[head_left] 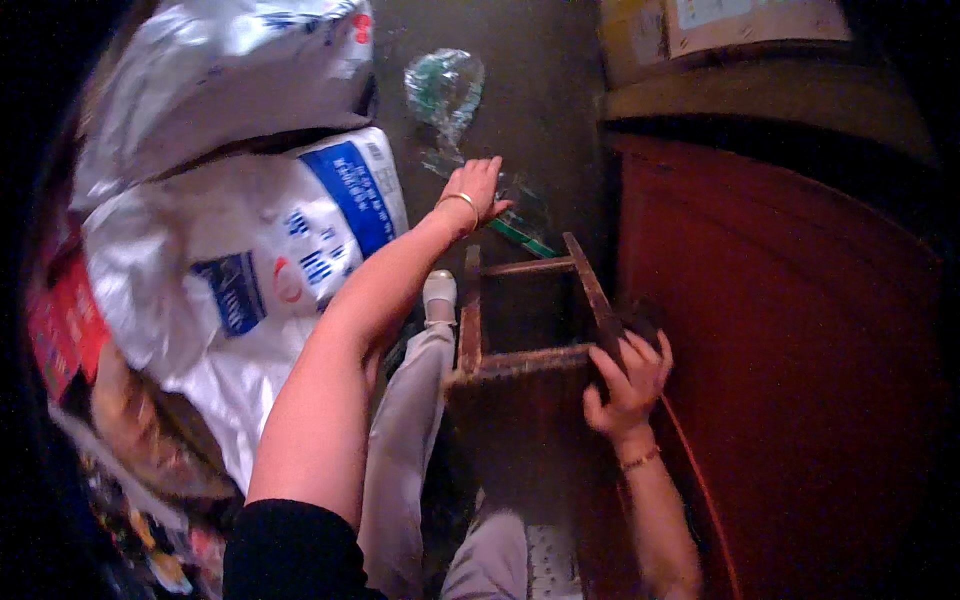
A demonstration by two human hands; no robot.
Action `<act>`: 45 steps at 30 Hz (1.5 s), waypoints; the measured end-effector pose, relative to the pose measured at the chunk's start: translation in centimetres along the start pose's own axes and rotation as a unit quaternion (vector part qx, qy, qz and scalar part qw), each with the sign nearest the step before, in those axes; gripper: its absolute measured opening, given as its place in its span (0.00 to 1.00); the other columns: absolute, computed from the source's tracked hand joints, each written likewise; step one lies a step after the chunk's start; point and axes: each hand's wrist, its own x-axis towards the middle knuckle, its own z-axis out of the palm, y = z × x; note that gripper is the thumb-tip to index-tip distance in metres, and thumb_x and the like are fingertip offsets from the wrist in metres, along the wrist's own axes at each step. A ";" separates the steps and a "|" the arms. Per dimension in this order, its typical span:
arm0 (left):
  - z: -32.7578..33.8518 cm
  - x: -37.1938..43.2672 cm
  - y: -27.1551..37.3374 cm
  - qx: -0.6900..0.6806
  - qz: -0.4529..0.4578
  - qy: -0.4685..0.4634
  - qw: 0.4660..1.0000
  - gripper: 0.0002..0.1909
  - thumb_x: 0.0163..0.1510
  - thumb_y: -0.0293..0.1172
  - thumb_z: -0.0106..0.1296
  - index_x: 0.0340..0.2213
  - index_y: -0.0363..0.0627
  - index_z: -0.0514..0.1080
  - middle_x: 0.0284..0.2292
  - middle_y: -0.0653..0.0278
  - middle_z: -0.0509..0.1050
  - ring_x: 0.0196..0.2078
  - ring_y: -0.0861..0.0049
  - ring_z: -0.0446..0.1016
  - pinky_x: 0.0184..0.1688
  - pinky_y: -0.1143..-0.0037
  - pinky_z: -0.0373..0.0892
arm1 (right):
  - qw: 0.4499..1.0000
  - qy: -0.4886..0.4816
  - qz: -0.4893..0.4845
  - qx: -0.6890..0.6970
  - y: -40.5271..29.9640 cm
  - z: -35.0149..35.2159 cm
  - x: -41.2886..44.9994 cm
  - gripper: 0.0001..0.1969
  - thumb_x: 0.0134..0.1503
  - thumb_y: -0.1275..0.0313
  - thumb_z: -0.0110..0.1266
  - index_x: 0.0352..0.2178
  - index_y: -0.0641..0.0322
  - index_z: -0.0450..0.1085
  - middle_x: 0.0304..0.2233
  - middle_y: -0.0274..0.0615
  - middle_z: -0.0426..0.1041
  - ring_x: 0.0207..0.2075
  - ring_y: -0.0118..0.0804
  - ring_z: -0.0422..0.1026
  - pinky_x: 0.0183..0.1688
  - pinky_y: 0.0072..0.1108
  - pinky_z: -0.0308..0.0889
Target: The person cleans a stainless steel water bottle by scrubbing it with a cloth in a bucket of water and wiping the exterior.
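Observation:
My left hand (474,187), with a bangle at its wrist, reaches forward with its fingers somewhat spread and nothing seen in it. Just beyond it lies crumpled clear plastic wrap (448,90) with a green part, and a green strip (527,238) shows beside the thumb. A dark wooden stool (469,322) is tipped over between my legs and the red panel, its legs pointing away from me. My right hand (632,382) is at the stool's right edge with fingers spread; whether it grips the wood I cannot tell.
Large white printed sacks (180,217) are piled at the left. A dark red cabinet or panel (780,337) fills the right, with a thin red cord (701,469) by my right forearm. A cardboard box (757,34) stands at the top right. My shoe (440,296) is on the dark floor (525,67).

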 end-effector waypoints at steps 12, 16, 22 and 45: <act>12.8 6.3 -2.5 0.092 -0.051 -0.071 0.992 0.28 0.45 0.44 0.52 0.45 0.39 0.61 0.43 0.55 0.67 0.48 0.65 0.65 0.53 0.62 0.55 | 0.999 -0.013 -0.006 -0.033 -0.3 0.9 0.3 0.12 0.48 0.53 0.44 0.29 0.38 0.69 0.36 0.33 0.63 0.44 0.37 0.62 0.49 0.49 0.53; 10.2 4.9 -2.4 -0.153 -0.089 -0.066 0.982 0.07 0.44 0.31 0.50 0.28 0.49 0.69 0.34 0.54 0.71 0.40 0.58 0.69 0.47 0.61 0.60 | 0.999 -0.007 0.004 -0.032 -0.1 1.1 0.0 0.13 0.48 0.53 0.43 0.31 0.43 0.68 0.37 0.35 0.63 0.45 0.40 0.61 0.50 0.50 0.51; 2.2 8.1 -7.6 -0.039 -0.093 0.381 0.919 0.11 0.38 0.37 0.57 0.27 0.51 0.71 0.48 0.54 0.61 0.52 0.56 0.58 0.48 0.53 0.55 | 0.999 -0.006 0.004 -0.037 -0.1 1.0 -0.2 0.15 0.50 0.53 0.42 0.32 0.47 0.67 0.37 0.37 0.63 0.45 0.42 0.60 0.50 0.50 0.51; -7.6 -23.3 -4.6 -0.461 -0.302 0.313 0.773 0.11 0.42 0.21 0.46 0.32 0.35 0.68 0.31 0.62 0.71 0.37 0.72 0.69 0.41 0.77 0.64 | 0.766 -0.642 -0.017 0.001 -3.4 0.8 12.2 0.32 0.36 0.51 0.62 0.43 0.51 0.67 0.41 0.39 0.70 0.46 0.43 0.65 0.45 0.37 0.61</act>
